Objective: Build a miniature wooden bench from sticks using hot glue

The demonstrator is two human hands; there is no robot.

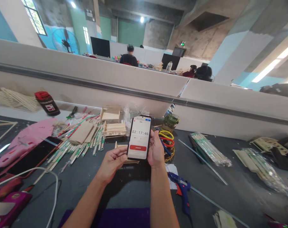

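Observation:
I hold a black smartphone upright in front of me over the dark table. Its screen shows a timer reading 02:17:46 above a red button. My right hand grips the phone's right edge. My left hand supports the lower left corner with its fingers. Just behind the phone lie small wooden stick frames and a flat stick piece under my hands.
A blue glue gun lies right of my right arm. Loose sticks and wrapped chopsticks spread to the left, bagged sticks to the right. Coloured rings, a jar, a red-capped can, and a partition wall with people behind it.

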